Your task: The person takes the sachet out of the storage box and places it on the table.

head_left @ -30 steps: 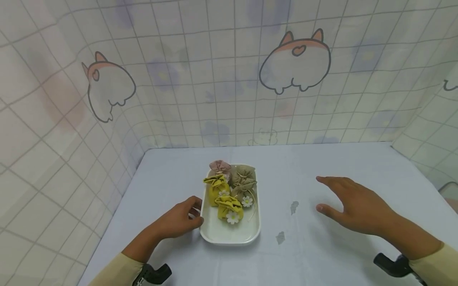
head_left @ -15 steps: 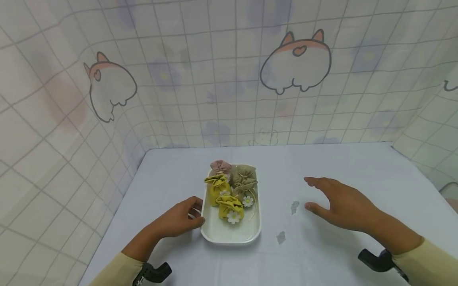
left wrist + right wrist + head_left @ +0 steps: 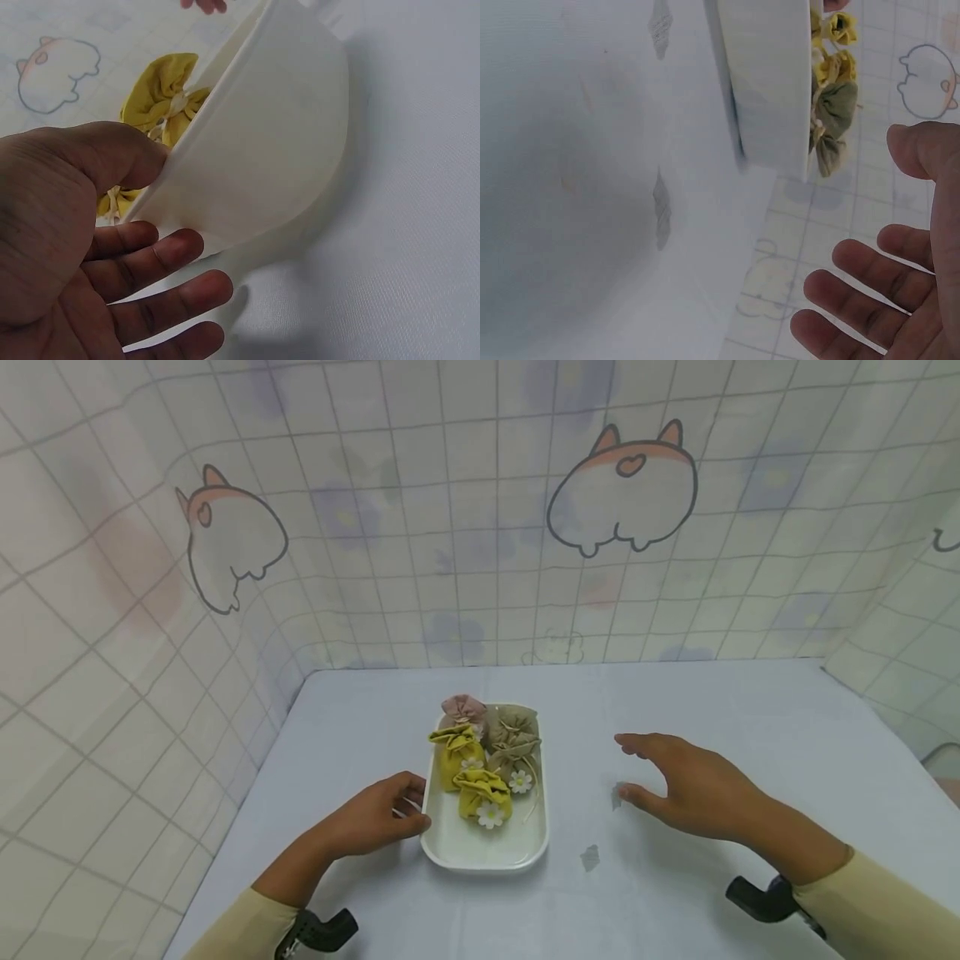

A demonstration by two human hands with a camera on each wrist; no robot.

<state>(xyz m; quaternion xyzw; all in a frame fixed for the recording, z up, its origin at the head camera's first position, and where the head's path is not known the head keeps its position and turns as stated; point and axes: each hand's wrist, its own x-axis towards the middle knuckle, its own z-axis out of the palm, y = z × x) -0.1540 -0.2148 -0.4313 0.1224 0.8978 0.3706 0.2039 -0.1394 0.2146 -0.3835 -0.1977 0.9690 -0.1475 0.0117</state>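
A white rectangular tray (image 3: 450, 852) stands on the table, holding several small drawstring pouches. One pouch is pink (image 3: 465, 710), two are yellow, the nearer yellow pouch (image 3: 472, 797) bearing a white flower, and two olive-beige pouches (image 3: 516, 727) lie along the right side. My left hand (image 3: 375, 817) holds the tray's left edge, its thumb at the rim and fingers by the outer wall, as the left wrist view shows. To the right of the tray, my right hand (image 3: 693, 789) hovers over the table with fingers extended and nothing in it; the right wrist view shows its spread fingers (image 3: 855, 296).
A white cloth covers the table (image 3: 720, 693). Two grey patches mark it right of the tray, the nearer patch (image 3: 590, 858) showing plainly. A checked curtain (image 3: 495, 568) with cartoon animals hangs behind and at both sides.
My right hand has moved left, closer to the tray, fingers still extended. The left hand, the tray and the pouches have stayed in place.
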